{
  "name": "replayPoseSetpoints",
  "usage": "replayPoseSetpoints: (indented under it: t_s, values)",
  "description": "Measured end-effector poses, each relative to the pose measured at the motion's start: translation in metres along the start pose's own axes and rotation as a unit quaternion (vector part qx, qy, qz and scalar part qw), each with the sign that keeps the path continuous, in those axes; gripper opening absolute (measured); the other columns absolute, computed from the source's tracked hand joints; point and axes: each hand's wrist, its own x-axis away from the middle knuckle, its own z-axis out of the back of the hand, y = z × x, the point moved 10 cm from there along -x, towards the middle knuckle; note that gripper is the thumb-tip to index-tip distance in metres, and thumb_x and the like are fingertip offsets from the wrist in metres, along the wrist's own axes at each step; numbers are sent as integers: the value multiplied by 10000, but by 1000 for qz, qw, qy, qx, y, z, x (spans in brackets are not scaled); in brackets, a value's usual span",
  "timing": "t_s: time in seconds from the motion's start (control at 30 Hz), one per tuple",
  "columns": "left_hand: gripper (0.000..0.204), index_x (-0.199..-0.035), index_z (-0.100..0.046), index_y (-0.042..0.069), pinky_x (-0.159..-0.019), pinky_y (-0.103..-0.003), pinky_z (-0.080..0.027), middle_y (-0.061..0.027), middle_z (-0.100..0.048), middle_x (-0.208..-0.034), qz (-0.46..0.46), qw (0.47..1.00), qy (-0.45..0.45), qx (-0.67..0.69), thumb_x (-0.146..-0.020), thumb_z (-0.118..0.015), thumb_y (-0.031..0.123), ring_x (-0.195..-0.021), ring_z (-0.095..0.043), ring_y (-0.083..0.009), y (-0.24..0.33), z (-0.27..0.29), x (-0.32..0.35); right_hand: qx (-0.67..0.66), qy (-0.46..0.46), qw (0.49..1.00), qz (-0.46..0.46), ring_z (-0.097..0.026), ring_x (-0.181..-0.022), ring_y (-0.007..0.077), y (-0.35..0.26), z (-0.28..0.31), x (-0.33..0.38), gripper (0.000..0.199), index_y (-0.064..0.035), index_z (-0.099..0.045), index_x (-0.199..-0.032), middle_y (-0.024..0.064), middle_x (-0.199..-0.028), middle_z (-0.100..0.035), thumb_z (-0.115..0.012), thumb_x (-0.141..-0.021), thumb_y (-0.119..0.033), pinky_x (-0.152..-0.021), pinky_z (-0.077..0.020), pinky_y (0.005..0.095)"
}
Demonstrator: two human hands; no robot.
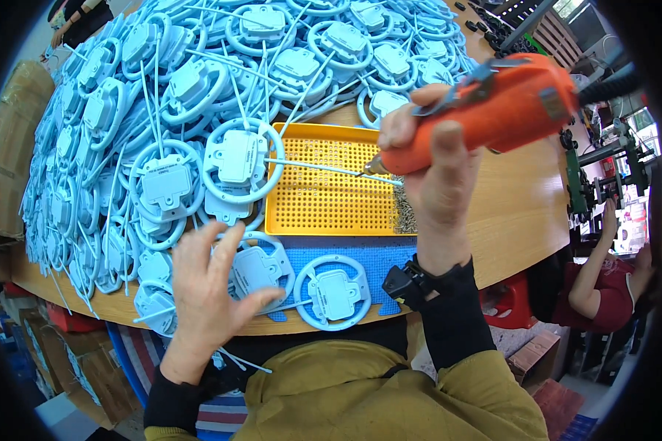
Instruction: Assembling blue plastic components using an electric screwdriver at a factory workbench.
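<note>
My right hand [438, 165] grips an orange powered screwdriver [493, 110], its tip over the right side of a yellow perforated tray [324, 202] near a small pile of screws [403, 209]. My left hand [210, 294] is spread open, fingers apart, resting on a pale blue ring-shaped plastic part [261, 268] at the table's front edge. Another such ring part [335, 292] lies to the right of it on a blue mat [379, 261]. A third ring [239, 162] overlaps the tray's left edge.
A large heap of the same pale blue ring parts [198, 73] with thin stems covers the wooden table's left and back. Cardboard boxes [11, 147] stand at the left. Another person in a red shirt [603, 287] sits at the right beside machinery.
</note>
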Motion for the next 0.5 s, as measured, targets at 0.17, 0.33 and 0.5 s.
replayPoseSetpoints:
  t_s: [0.17,0.33,0.5]
  values:
    - [778,-1230,-518,50,-808,-410,-395,-161,-501,-1092,-51,994,56,-84,-580,-817,357,-957,-491,-328,3,8,-81,38,-15,999,-17,-509,-671,150,-24,-9,1,583,-64,-547,-1056,19,-708,-511,-643,-795,-575,-659,-432,304]
    - [604,-1182,-552,95,-809,-402,-415,-162,-517,-1053,-98,991,14,-87,-622,-754,198,-957,-502,-319,-2,7,-104,24,-13,994,104,-574,-648,156,-59,-1,-8,408,-19,-534,-1059,66,-709,-593,-655,-866,-357,-651,-488,318]
    - [699,-1249,-527,131,-1034,-438,-350,-175,-468,-1276,-130,987,-26,-93,-579,-721,89,-1227,-427,-358,11,54,-86,83,24,993,85,-529,-703,171,-29,30,-12,377,-39,-565,-1051,50,-720,-556,-666,-859,-347,-695,-437,330]
